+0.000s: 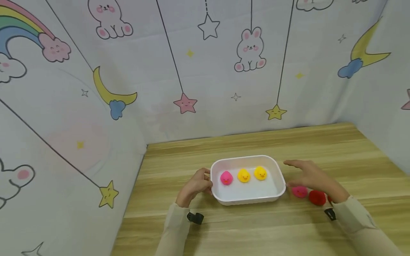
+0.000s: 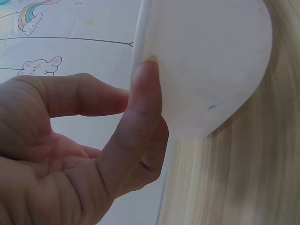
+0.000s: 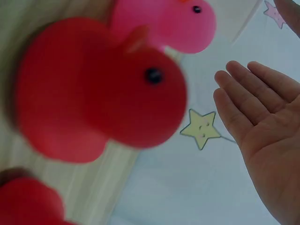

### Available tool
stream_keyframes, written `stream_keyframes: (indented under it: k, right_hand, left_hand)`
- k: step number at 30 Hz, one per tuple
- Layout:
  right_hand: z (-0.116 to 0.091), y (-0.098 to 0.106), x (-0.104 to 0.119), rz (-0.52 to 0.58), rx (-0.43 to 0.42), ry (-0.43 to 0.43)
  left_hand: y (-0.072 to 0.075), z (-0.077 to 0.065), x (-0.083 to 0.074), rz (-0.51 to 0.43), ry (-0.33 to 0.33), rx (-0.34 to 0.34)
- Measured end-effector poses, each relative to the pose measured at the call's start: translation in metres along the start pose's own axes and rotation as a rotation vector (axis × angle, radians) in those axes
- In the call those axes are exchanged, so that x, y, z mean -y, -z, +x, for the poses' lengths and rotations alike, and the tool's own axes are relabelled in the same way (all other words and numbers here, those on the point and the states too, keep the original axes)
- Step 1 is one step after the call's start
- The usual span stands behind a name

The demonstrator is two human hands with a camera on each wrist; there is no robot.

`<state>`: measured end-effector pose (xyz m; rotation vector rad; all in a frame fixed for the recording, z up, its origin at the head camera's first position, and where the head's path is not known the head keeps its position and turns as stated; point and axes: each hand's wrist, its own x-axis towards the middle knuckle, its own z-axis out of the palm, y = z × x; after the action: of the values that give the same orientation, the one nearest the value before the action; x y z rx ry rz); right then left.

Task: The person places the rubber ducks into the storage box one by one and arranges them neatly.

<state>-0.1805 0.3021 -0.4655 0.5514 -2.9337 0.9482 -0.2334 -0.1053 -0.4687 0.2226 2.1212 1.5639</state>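
Observation:
A white plastic tray holds a pink rubber duck and two yellow ones, a left yellow duck and a right yellow duck, in a row. My left hand grips the tray's left end; the left wrist view shows the thumb against the outer wall with the index fingertip at the rim. My right hand is by the tray's right end, its fingers extended. Beneath that hand lie another pink duck and a red duck, with a second red duck partly hidden by the wrist.
The tray and the loose ducks stand on a wood-grain table. A white cloth printed with stars, moons and rabbits hangs along the back and sides. Black wrist straps show at the sleeves.

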Motion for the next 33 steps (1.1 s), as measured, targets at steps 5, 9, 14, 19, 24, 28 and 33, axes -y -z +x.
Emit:
stream_keyframes:
  k: [5, 9, 14, 19, 24, 28, 33]
  right_hand:
    - [-0.016, -0.003, -0.01, -0.098, 0.024, 0.002]
    - [-0.022, -0.011, -0.017, -0.154, 0.044, 0.007]
    - [-0.027, -0.017, -0.024, -0.153, 0.026, 0.043]
    - [-0.031, -0.016, -0.028, -0.163, 0.01, 0.057]
    - [-0.033, -0.017, -0.03, -0.14, 0.014, 0.045]
    - [-0.034, -0.018, -0.034, -0.143, -0.009, 0.049]
    - [-0.035, -0.018, -0.036, -0.16, -0.042, 0.059]
  left_hand:
    - [0.0, -0.001, 0.001, 0.003, -0.011, 0.004]
    - [0.0, -0.002, -0.001, 0.003, -0.005, -0.002]
    - [-0.001, 0.0, -0.001, 0.008, 0.007, -0.011]
    - [-0.003, 0.001, -0.002, 0.018, 0.003, -0.01]
    - [-0.003, 0.001, -0.002, 0.022, -0.006, -0.01]
    - [-0.003, 0.002, -0.001, 0.017, -0.008, -0.009]
    - [-0.003, 0.003, 0.0, 0.015, -0.005, -0.012]
